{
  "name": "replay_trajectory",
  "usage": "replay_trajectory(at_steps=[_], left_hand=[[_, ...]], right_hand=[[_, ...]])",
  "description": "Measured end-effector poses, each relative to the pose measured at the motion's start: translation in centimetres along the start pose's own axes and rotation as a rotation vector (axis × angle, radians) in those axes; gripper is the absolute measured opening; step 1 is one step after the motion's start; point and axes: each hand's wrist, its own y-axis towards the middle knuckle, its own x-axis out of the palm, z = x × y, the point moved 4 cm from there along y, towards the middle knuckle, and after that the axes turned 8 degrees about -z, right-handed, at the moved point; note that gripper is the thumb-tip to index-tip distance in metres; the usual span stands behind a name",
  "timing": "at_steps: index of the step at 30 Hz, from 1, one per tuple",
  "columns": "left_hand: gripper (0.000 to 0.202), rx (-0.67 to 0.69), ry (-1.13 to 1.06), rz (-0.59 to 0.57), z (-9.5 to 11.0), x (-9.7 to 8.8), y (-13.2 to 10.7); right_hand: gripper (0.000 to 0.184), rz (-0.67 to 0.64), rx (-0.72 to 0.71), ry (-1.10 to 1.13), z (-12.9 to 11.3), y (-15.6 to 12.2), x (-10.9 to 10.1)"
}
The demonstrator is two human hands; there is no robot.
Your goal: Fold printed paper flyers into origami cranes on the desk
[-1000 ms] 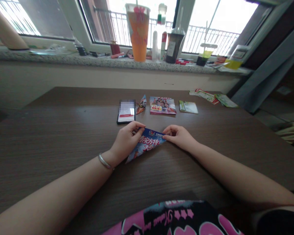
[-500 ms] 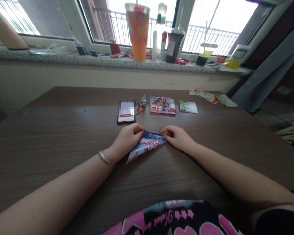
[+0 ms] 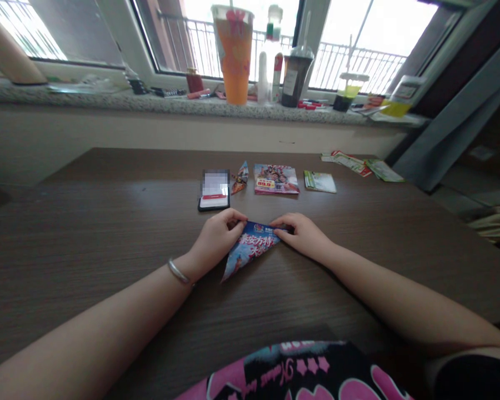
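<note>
Folded triangular leaflet (image 3: pixel 253 245) between hands, low over wood-grain tabletop (image 3: pixel 108 228), tip toward wearer. Left hand (image 3: pixel 215 235) pinches upper left corner; right hand (image 3: pixel 303 231) pinches right end. Step looks like creasing top edge; next move seems to need even finger pressure, aligned layers. Beyond: smartphone (image 3: pixel 215 201), small folded paper piece (image 3: pixel 240 176), square leaflet (image 3: pixel 276 179). Farthest: orange drink cup (image 3: pixel 236 61) on granite windowsill (image 3: pixel 170 104).

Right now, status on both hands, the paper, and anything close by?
Left hand and right hand pinching folded paper at opposite ends. Paper triangular, printed face showing. Phone just beyond left hand.
</note>
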Motion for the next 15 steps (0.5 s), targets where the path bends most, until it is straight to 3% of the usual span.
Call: replay_trajectory(at_steps=[15], left_hand=[[0.018, 0.021, -0.057, 0.018, -0.87, 0.41, -0.02]], right_hand=[[0.017, 0.029, 0.139, 0.083, 0.8, 0.43, 0.17]])
